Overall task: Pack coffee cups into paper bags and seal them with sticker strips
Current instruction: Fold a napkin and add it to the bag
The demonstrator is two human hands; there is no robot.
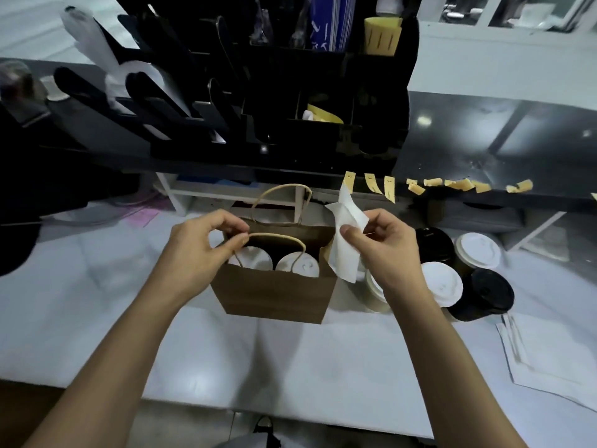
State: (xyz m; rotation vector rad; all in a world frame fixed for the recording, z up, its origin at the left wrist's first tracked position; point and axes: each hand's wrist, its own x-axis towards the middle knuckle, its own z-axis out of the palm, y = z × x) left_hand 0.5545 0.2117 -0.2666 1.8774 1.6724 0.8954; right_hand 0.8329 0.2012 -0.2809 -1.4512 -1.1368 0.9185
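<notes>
Paper bag (274, 294) stands on the surface (97, 302) with two lidded cups (298, 265) inside; light, crushable, best held at its rim. Left hand (197, 250) pinches the near handle (274, 237); right hand (384, 250) grips a white napkin (345, 240). Spare cups (441, 284) and sticker strips (389, 187) wait beyond.

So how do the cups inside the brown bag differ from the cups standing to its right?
The cups in the paper bag number two, both with white lids; the cups outside are more, some with black lids. The bagged cups sit enclosed; the outside cups stand free on the counter. All stand upright with lids on.
</notes>
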